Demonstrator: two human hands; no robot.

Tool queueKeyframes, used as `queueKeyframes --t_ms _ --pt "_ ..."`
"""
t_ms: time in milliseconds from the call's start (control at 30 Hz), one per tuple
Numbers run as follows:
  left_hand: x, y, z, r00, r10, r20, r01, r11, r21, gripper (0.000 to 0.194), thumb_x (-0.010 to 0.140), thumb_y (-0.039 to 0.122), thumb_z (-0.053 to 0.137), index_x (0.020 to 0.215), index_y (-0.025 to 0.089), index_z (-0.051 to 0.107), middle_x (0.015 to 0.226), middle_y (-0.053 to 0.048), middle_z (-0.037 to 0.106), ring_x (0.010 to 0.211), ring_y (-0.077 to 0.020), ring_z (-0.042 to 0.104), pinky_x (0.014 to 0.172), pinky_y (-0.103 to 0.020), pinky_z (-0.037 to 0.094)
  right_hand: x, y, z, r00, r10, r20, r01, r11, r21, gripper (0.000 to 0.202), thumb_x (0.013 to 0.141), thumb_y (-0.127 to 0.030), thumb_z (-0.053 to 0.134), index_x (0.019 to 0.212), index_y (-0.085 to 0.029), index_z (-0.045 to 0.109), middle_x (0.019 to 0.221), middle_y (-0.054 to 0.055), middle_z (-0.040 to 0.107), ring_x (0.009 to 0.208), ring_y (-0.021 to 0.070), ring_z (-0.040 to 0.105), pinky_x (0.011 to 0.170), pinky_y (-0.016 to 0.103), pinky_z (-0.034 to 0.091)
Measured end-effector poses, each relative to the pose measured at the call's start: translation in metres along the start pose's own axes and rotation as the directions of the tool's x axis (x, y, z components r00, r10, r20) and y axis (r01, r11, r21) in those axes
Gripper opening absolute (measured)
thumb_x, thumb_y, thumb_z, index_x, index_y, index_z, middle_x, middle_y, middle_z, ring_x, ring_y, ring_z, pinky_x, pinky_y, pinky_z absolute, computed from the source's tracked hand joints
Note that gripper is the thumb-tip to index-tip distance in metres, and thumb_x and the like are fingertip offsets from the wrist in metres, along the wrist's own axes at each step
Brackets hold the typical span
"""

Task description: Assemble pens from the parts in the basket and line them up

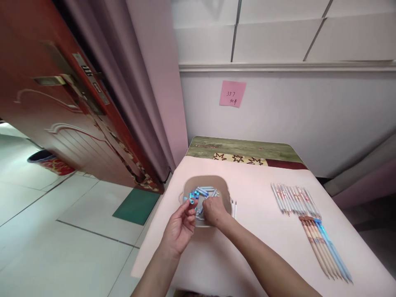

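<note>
A beige plastic basket (206, 180) stands on the table in front of me, holding several light-blue and white pens (206, 189) and a cluster of short blue caps (196, 193). My left hand (181, 227) is at the basket's near left side. Its thumb and fingers pinch a small light-blue pen cap (191, 201) with a round, hollow-looking end. Inside the basket, at its right part, is my right hand (214, 209), fingers bent down among the pens. Their tips, and whatever they grip, are hidden from me.
Two slim pens (235, 209) lie just right of the basket. Farther right are a row of white patterned pens (293, 199) and a fan of brown and blue pens (326, 247). A pink cloth (247, 247) covers the table. A red door (77, 103) stands at left.
</note>
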State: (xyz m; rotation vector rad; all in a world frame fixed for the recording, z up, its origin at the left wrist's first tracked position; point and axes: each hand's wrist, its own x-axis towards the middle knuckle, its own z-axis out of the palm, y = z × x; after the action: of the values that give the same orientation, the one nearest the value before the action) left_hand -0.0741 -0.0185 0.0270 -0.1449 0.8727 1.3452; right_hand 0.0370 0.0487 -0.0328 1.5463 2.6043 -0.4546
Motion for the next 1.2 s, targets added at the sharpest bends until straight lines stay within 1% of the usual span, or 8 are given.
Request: queueKeyframes --t_ms 133,267,367,500,567,633,867,1200 --pt "-0.002 -0.002 0.002 0.996 -0.075 0.041 0.079 0.993 -0.086 0.012 0.091 0.01 0.045 0.089 0.005 0.056 0.078 -0.01 0.064 0.047 -0.0023 0.047 0.034 -0.008 0.038 -0.003 0.001 -0.006 0.999 0.01 -0.037 -0.008 0.999 0.041 0.014 0.074 -0.012 0.059 0.08 -0.01 0.071 0.083 0.018 0.073 0.081 0.0275 0.069 0.068 0.029 0.048" --pt "-0.005 -0.004 0.004 0.988 -0.128 0.084 0.139 0.98 -0.143 0.015 0.092 0.01 0.043 0.09 0.004 0.056 0.079 -0.011 0.065 0.047 -0.0022 0.047 0.035 -0.008 0.038 -0.022 0.015 -0.022 0.983 0.098 -0.156 -0.078 0.989 0.124 0.024 0.087 -0.021 0.046 0.101 -0.013 0.064 0.088 0.014 0.072 0.08 0.0237 0.068 0.066 0.028 0.045" --pt "-0.003 -0.009 0.005 0.985 -0.137 0.103 0.149 0.981 -0.123 0.016 0.092 0.01 0.043 0.09 0.005 0.057 0.081 -0.012 0.066 0.047 -0.0025 0.047 0.035 -0.009 0.038 -0.043 0.026 -0.036 0.958 0.14 -0.25 -0.053 0.945 0.323 0.02 0.091 -0.026 0.042 0.095 -0.019 0.061 0.08 0.004 0.071 0.071 0.0162 0.066 0.064 0.023 0.045" --pt "0.001 -0.018 0.005 0.99 -0.104 0.092 0.108 0.994 -0.035 0.012 0.089 0.009 0.047 0.088 0.006 0.059 0.081 -0.012 0.068 0.047 -0.0042 0.049 0.035 -0.011 0.041 -0.069 0.031 -0.047 0.907 0.215 -0.362 0.189 0.559 0.807 0.012 0.086 -0.031 0.054 0.086 -0.019 0.059 0.072 0.001 0.066 0.062 0.013 0.061 0.057 0.021 0.046" --pt "0.003 -0.022 0.005 0.994 -0.072 0.079 0.071 0.997 0.01 0.01 0.088 0.009 0.051 0.09 0.006 0.06 0.083 -0.012 0.069 0.05 -0.006 0.054 0.038 -0.013 0.045 -0.079 0.027 -0.049 0.899 0.233 -0.37 0.26 0.395 0.881 0.014 0.084 -0.032 0.057 0.089 -0.019 0.059 0.074 0.001 0.066 0.063 0.0132 0.061 0.057 0.021 0.048" --pt "0.004 -0.025 0.004 0.996 -0.043 0.081 0.04 0.999 0.034 0.011 0.087 0.009 0.052 0.093 0.005 0.061 0.085 -0.012 0.069 0.056 -0.0083 0.058 0.044 -0.015 0.05 -0.085 0.022 -0.051 0.896 0.226 -0.383 0.3 0.33 0.895 0.014 0.084 -0.03 0.058 0.091 -0.018 0.06 0.076 0.002 0.067 0.064 0.0131 0.062 0.058 0.022 0.049" --pt "0.001 -0.034 0.003 0.997 -0.021 0.079 0.017 0.999 0.046 0.01 0.087 0.008 0.053 0.081 0.008 0.061 0.07 -0.007 0.065 0.056 -0.0098 0.059 0.046 -0.017 0.048 -0.089 0.013 -0.049 0.866 0.18 -0.466 0.284 0.59 0.756 0.008 0.082 -0.021 0.061 0.083 -0.021 0.069 0.073 -0.001 0.072 0.065 0.0128 0.066 0.061 0.021 0.049" --pt "-0.001 -0.04 0.0 0.996 -0.026 0.082 0.013 0.988 0.157 0.004 0.083 0.008 0.058 0.083 0.009 0.062 0.067 -0.005 0.062 0.054 -0.0094 0.056 0.043 -0.017 0.043 -0.089 0.016 -0.055 0.905 0.154 -0.396 0.192 0.684 0.704 0.006 0.077 -0.02 0.065 0.071 -0.021 0.066 0.065 -0.003 0.068 0.059 0.0108 0.06 0.057 0.019 0.042"
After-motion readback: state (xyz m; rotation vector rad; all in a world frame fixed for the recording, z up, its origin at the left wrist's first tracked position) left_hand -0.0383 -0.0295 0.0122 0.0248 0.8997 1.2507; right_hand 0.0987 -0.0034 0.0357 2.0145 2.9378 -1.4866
